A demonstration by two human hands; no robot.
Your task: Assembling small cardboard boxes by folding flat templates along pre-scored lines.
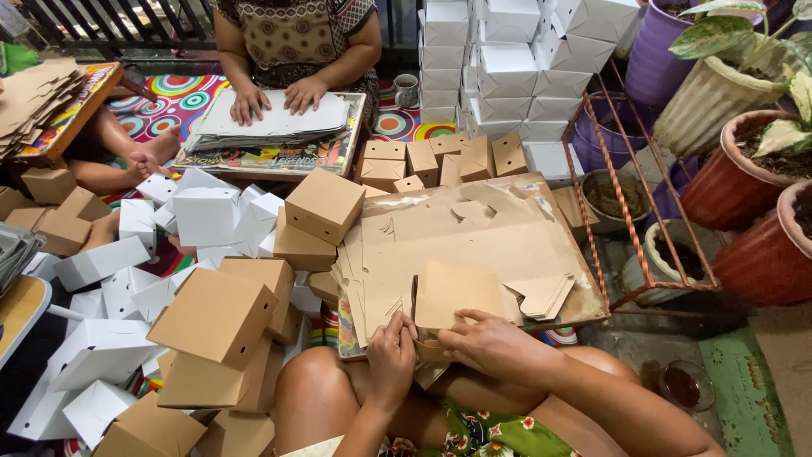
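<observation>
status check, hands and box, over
Left hand and right hand both gripping a half-folded brown box. It rests against the stack of flat blanks. Nothing blocking.

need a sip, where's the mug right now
In the head view, the mug stands at the top centre on the colourful mat, between the other person's board of white sheets and the white box stacks.

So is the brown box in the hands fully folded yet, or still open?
Still open: brown box has one flat panel standing up while left hand and right hand work its base.
</observation>
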